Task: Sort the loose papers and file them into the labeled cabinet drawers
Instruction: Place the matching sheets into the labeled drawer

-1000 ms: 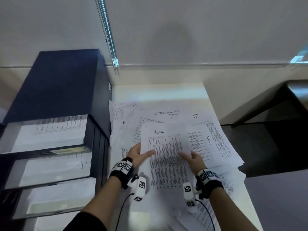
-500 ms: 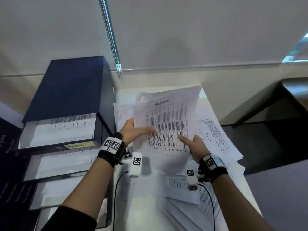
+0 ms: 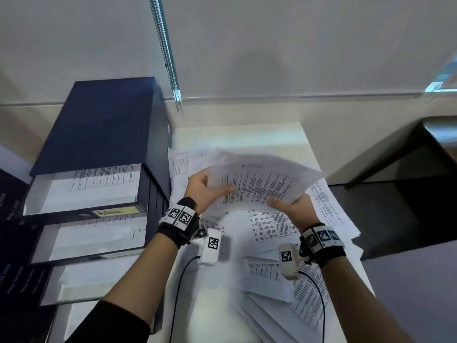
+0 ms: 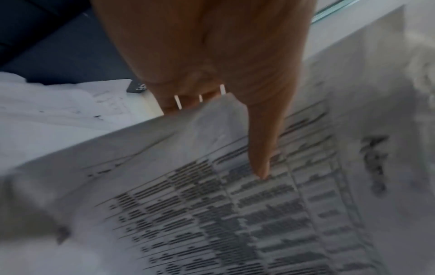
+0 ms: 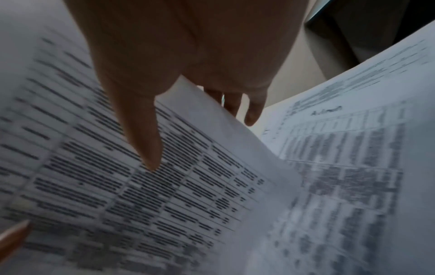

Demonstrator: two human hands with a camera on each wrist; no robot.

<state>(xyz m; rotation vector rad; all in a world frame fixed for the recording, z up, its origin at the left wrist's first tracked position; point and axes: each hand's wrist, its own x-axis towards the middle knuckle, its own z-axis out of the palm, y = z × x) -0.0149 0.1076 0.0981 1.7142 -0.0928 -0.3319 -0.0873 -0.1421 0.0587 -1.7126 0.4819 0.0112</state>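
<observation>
Above paper-strewn desk [image 3: 237,134], printed sheet [image 3: 259,186] was pinched by left hand [image 3: 205,191] and right hand [image 3: 294,209], long axis crosswise; open Admin drawer [image 3: 81,189] lay leftward, nearer left hand.

Lighting: dim, cool, bluish indoors; your brightest patch sits on the far bench [image 3: 237,139], with a soft shadow on the wall [image 3: 259,70] above. Blur: the lifted sheet [image 3: 262,184] smears in your head view; print in both wrist views is streaked. Distortion: wide-angle bending at the head view's edges.
</observation>
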